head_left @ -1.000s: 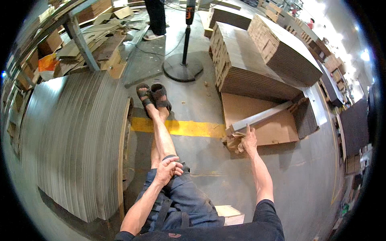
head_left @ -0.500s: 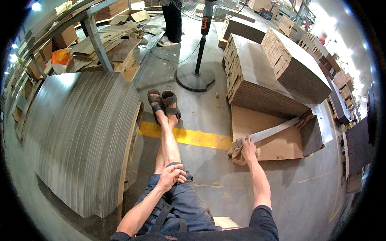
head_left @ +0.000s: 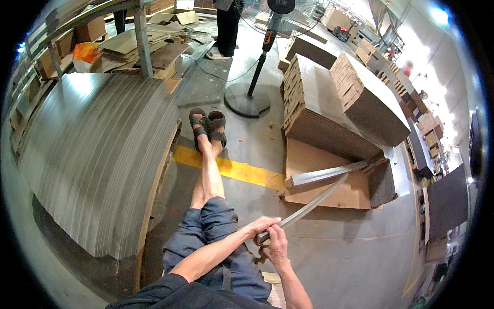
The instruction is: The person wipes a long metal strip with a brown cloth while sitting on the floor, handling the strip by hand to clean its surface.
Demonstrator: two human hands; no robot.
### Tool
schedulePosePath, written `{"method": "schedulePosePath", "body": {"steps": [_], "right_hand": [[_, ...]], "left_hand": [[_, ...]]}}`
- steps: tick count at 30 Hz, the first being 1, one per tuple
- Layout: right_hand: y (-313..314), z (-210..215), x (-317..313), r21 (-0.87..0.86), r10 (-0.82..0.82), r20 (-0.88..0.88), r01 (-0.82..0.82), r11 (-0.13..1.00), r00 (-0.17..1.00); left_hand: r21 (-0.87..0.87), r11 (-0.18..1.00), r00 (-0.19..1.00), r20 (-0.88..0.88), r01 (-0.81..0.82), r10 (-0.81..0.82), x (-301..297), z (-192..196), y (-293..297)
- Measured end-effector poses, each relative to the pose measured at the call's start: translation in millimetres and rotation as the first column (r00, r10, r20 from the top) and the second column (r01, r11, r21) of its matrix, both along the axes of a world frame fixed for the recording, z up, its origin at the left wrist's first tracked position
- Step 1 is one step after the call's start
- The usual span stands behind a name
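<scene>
I sit on the floor with my legs stretched out and crossed at the ankles, in dark sandals (head_left: 208,125). My right hand (head_left: 275,246) grips the near end of a long thin grey strip (head_left: 309,206) that slants up to the right toward a flat brown cardboard sheet (head_left: 321,177). My left hand (head_left: 261,225) closes over the same end of the strip, just above my right hand, over my right knee. A second grey strip (head_left: 329,174) lies across the cardboard sheet.
A large fanned stack of grey sheets (head_left: 98,154) lies along my left. Tall stacks of folded cardboard (head_left: 334,103) stand behind the brown sheet. A pedestal fan (head_left: 257,77) stands ahead, a person's legs (head_left: 226,26) beyond it. A yellow floor line (head_left: 242,170) crosses under my legs.
My right hand has pulled one grey strip off the cardboard sheet back toward my lap. My left hand left my knee and took hold of the strip's end.
</scene>
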State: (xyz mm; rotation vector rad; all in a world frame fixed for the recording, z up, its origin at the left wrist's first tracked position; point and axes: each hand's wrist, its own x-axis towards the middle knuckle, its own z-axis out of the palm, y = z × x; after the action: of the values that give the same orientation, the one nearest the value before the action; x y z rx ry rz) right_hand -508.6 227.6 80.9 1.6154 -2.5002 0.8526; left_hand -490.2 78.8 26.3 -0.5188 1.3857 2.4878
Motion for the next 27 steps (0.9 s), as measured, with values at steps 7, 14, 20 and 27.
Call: {"method": "schedulePosePath", "body": {"steps": [7, 14, 20, 27], "right_hand": [[13, 26, 27, 0.049, 0.200, 0.270, -0.221, 0.974, 0.942], [58, 48, -14, -0.088, -0.342, 0.387, 0.404, 0.911, 0.856], [62, 28, -41, -0.237, -0.401, 0.640, 0.665, 0.708, 0.655], [-24, -7, 30, -0.177, -0.187, 0.214, 0.226, 0.958, 0.959]], "left_hand": [[0.030, 0.978, 0.977, 0.039, 0.207, -0.208, 21, -33, 3], [0.340, 0.932, 0.986, 0.064, 0.124, -0.155, 30, -16, -2], [0.343, 0.935, 0.991, 0.059, 0.093, -0.120, 31, -7, 0], [0.105, 0.994, 0.983, 0.182, -0.004, -0.015, 51, 18, -1]]}}
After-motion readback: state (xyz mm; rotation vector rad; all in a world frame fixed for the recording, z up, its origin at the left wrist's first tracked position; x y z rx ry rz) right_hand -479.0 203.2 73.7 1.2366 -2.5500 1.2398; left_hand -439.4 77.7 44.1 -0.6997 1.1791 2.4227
